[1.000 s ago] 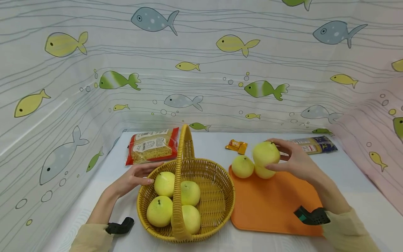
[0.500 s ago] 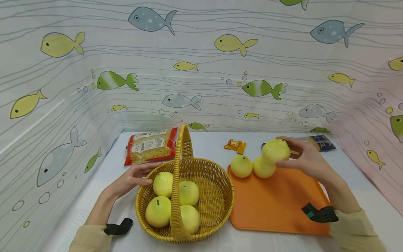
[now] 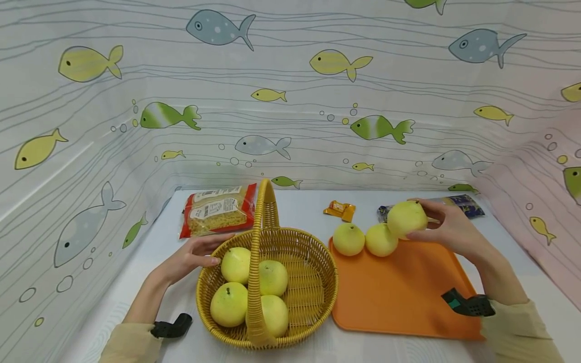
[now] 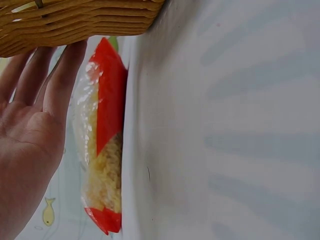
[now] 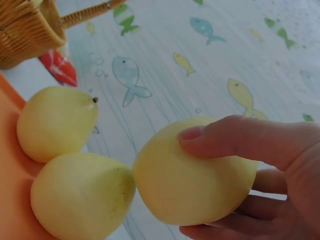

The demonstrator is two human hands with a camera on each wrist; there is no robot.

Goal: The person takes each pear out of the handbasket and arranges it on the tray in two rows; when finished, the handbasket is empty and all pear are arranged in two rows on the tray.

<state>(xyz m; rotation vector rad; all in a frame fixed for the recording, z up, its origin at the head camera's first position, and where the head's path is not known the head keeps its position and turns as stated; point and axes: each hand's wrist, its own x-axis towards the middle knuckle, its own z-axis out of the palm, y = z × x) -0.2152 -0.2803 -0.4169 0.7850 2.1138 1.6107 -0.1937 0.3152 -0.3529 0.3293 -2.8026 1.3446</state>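
My right hand grips a round yellow-green pear, thumb on one side and fingers on the other, above the far edge of the orange tray. Two more pears, a left one and a middle one, sit at the tray's far left corner; in the right wrist view the held pear is right beside one of them. My left hand touches the left side of the wicker basket, its fingers extended against the wall. Several pears lie in the basket's left half, partly hidden by the handle.
Behind the basket lies a red-edged bag of pasta. A small orange packet is at the back centre, and a long dark-ended package at the back right, partly hidden by the right hand. The basket's tall handle arches upward.
The right hand has moved to the right with its pear, uncovering the middle pear on the tray. The left hand and basket have stayed in place.
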